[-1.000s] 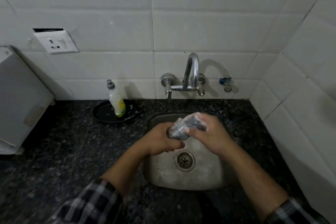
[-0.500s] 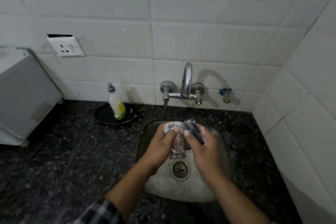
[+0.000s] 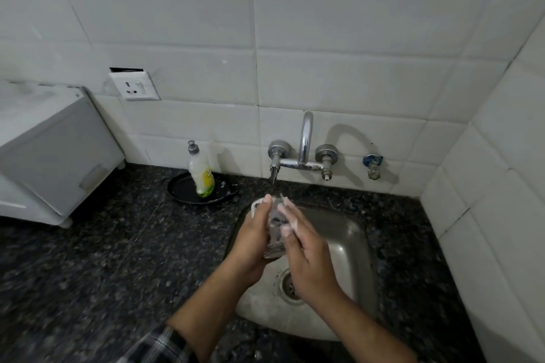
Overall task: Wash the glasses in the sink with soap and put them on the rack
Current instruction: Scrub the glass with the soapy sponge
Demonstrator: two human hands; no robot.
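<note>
Across the dark granite counter (image 3: 88, 259), which fills most of the lower view, no drying rack is visible; the placing step therefore has no visible destination yet. At the left edge sits a white appliance (image 3: 50, 153), well apart from the work area. Set into the counter on the right is the steel sink (image 3: 348, 247), its basin bare apart from the drain (image 3: 290, 286); no other glasses can be seen in it or on the counter, so the number left to wash cannot be determined.

Above the basin the left hand (image 3: 250, 244) is wrapped around one glass (image 3: 274, 233), clasping its side with the thumb reaching up near the rim. The glass is held roughly upright, above the sink's rear left part and just below the tap (image 3: 303, 156). The right hand (image 3: 309, 256) lies against the other side of the glass with its fingers (image 3: 287, 215) spread and carrying white foam; it presses rather than closes around the glass. A pale item, possibly a scrubber, shows beside the left thumb but is too blurred to identify.

Behind the sink's left corner, the soap bottle (image 3: 202, 171) stands upright on a black dish (image 3: 182, 191).

Judgement: soaping is done or nearly so, and this glass appears positioned for rinsing. Whether water runs from the small spout (image 3: 273, 172) cannot be told. Rinsing and racking remain.
</note>
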